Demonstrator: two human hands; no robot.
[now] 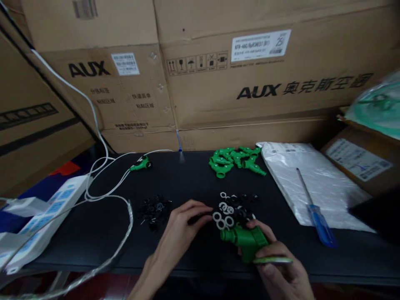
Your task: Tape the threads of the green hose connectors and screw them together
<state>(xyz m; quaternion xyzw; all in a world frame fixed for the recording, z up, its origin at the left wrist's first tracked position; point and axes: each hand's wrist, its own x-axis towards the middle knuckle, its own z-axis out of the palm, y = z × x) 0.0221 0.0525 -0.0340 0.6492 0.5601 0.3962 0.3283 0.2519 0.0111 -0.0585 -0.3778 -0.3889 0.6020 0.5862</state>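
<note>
My right hand (pixel 283 262) grips a green plastic housing (pixel 250 239) shaped like a small nozzle body, its narrow round end pointing left. A flat, thin yellow-green piece (pixel 273 260) sticks out between the fingers of that hand; its kind is unclear. My left hand (pixel 184 225) hovers low over the table, thumb and index finger slightly apart, nothing visible between them. Its fingertips are just left of a group of pale flat ring washers (pixel 229 221). Small black round parts (pixel 243 214) lie behind the held housing, partly hidden by it.
Left of my left hand lies a heap of small black parts (pixel 153 210). More green housings (pixel 223 160) sit at the back. On the right, a blue-handled screwdriver (pixel 321 229) rests on a white plastic bag (pixel 293 179). A power strip (pixel 53 225) and white cables (pixel 128 221) occupy the left; cardboard boxes (pixel 203 100) stand behind.
</note>
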